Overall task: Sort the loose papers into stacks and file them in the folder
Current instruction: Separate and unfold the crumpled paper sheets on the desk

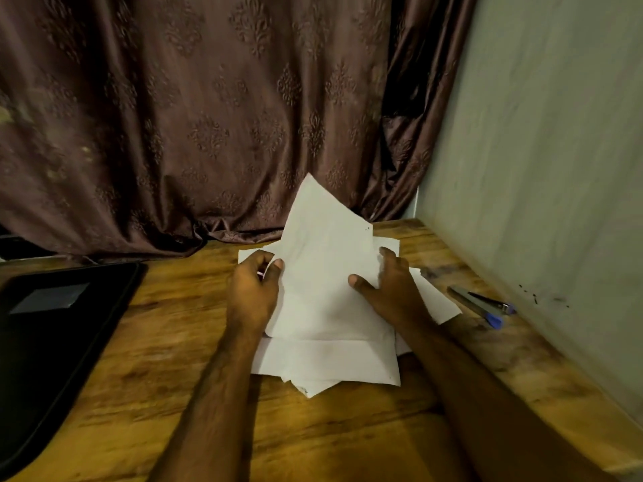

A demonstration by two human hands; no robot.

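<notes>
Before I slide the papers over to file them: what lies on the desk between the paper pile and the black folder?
In the head view, only bare wooden desk separates the papers from the black folder, apart from the left hand gripping the pile's left edge.

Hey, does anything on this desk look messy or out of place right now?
Yes. The white papers lie fanned at mismatched angles, corners poking out toward the stapler. The left hand and right hand grip the top sheets. The black folder sits apart.

Two hands (252, 290), one folder (59, 328), two pens (478, 304), several papers (323, 273).
</notes>
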